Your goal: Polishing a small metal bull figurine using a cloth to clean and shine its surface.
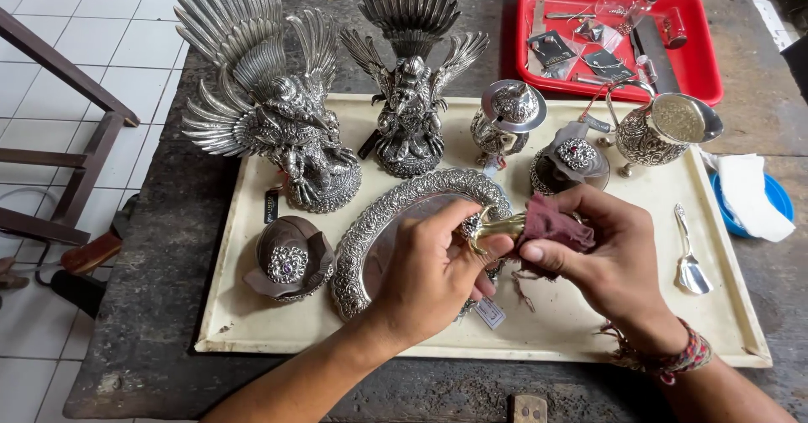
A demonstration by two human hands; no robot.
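Looks like mid-polish: left hand (438,271) is closed around a small gold-coloured piece (497,225), and right hand (602,250) pinches a dark red cloth (555,225) against it, over the cream tray (732,305) near the oval silver platter (379,229). Next I'd guess turning the piece so the cloth reaches an unrubbed side.

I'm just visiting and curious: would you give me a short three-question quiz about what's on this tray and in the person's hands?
1. True or false: the right hand presses a dark red cloth against the small gold-coloured piece held by the left hand.
2. Which lies alone near the cream tray's right edge? A) small silver spoon B) oval silver dish C) winged silver statue
3. What colour is the plastic tray at the far right of the table?

Key: 1 true; 2 A; 3 red.
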